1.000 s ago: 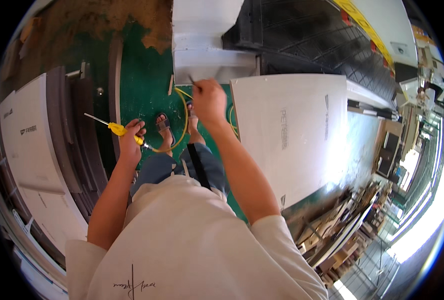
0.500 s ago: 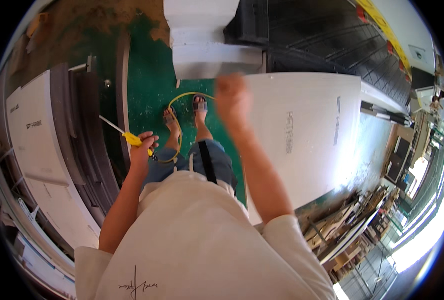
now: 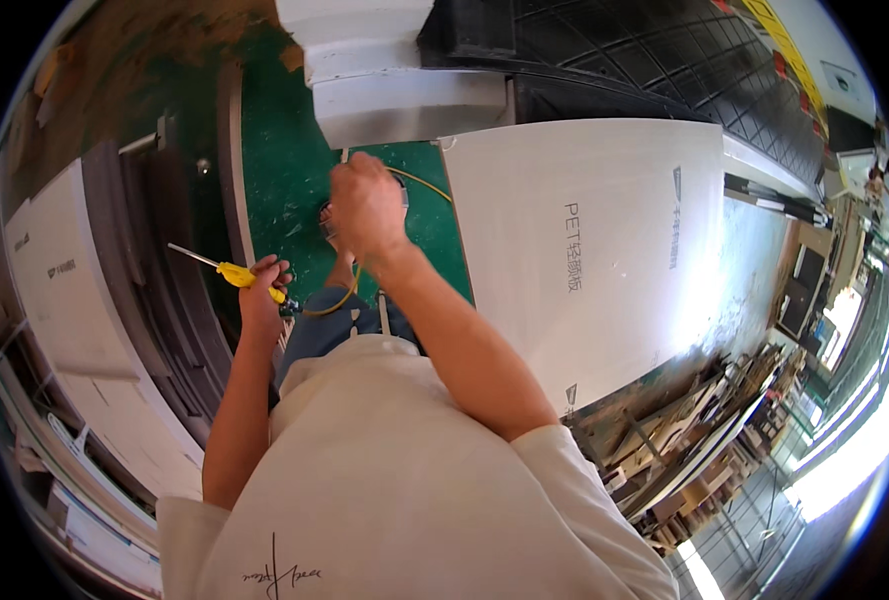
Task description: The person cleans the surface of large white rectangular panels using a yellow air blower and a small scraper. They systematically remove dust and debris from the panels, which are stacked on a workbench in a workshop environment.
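Note:
My left hand point(image 3: 261, 292) is closed around a yellow air blow gun point(image 3: 235, 274) with a long thin metal nozzle that points up and left. From the gun's lower end a thin yellow hose point(image 3: 424, 183) curves past my legs, passes out of sight behind my right hand and shows again near the board's edge. My right hand point(image 3: 369, 205) is raised in front of my feet, its fingers curled; whatever they may hold is hidden. To the right of it lies a large white board point(image 3: 524, 260) with printed marks.
Dark stacked panels and a white sheet point(image 3: 59, 270) line the left side. Ahead stand a white stepped block point(image 3: 404, 110) and a black ribbed surface point(image 3: 624, 60). Wood offcuts point(image 3: 704, 470) are piled at the lower right. The floor point(image 3: 274, 180) is green.
My right hand has swung left from the board's edge to in front of my feet. My left hand has shifted slightly left with the blow gun, and the view has moved a little.

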A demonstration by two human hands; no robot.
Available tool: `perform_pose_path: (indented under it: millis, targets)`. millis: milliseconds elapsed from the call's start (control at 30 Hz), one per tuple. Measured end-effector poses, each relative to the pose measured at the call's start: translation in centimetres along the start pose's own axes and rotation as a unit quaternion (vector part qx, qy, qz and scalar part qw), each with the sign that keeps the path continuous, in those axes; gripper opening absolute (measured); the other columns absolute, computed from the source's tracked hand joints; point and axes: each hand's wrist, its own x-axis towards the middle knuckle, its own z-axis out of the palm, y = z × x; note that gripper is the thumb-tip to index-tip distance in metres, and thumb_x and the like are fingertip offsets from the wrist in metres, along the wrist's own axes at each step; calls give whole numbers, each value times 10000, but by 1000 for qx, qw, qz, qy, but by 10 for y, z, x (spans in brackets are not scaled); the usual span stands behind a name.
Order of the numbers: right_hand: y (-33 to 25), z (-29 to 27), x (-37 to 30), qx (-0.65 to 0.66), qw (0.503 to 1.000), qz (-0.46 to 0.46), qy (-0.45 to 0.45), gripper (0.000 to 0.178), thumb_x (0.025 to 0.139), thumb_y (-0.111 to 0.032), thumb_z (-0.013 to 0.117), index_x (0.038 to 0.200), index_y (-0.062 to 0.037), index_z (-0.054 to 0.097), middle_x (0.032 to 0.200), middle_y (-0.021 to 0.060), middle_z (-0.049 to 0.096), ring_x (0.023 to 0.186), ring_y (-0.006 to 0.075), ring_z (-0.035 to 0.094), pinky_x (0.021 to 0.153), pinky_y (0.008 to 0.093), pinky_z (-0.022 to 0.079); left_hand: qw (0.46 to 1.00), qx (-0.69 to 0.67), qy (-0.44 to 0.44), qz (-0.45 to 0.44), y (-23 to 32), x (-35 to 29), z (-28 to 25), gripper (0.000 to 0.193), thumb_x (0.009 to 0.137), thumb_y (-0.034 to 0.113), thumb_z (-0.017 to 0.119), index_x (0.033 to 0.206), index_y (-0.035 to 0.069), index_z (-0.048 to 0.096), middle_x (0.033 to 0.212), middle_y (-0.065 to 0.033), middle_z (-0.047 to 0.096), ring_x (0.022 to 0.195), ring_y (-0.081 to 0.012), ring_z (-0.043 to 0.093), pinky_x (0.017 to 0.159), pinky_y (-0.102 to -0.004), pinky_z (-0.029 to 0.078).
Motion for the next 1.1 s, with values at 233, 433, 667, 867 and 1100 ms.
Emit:
perform_pose_path:
  millis: [233, 433, 667, 867, 1100]
  targets:
    - [76, -141, 39, -37, 980, 97, 172, 93, 922, -114, 675, 893, -28, 697, 945, 143, 683, 831, 303, 675, 735, 429, 539, 998, 54, -12, 42, 8, 4, 6, 240, 955, 76, 666, 1185, 10, 650, 1034, -98, 741, 839, -139, 671, 728, -257, 487]
    - [171, -213, 51, -200, 930, 157, 264, 156, 911, -121, 707, 1021, -27, 766, 884, 126, 701, 791, 311, 692, 713, 412, 544, 984, 146, -38, 90, 0, 2, -8, 232, 965, 67, 652, 1185, -4, 642, 1050, -107, 738, 929, -180, 702, 833, -291, 526]
    - [-16, -20, -11, -86, 981, -80, -155, 39, 801, -71, 650, 836, -72, 633, 870, 111, 580, 872, 306, 622, 711, 409, 538, 865, 433, -50, 248, 9, 11, -28, 317, 989, 55, 619, 1299, -7, 602, 1117, -139, 748, 1025, -230, 720, 919, -330, 553]
    - [45, -133, 32, 20, 1000, -13, 13, 169, 830, 5, 721, 989, -50, 720, 858, 114, 594, 839, 343, 623, 724, 449, 523, 975, 128, -117, 141, 26, -27, 74, 372, 1022, 139, 651, 1348, -7, 547, 1127, -125, 712, 1036, -200, 698, 922, -313, 560]
    - [79, -161, 75, -58, 958, -255, -114, 182, 822, 1, 749, 1002, -27, 736, 868, 111, 592, 834, 316, 632, 718, 404, 535, 955, 47, -294, -4, -27, -102, 227, 588, 965, 266, 743, 1416, -38, 519, 1006, -27, 701, 928, -93, 636, 823, -231, 493]
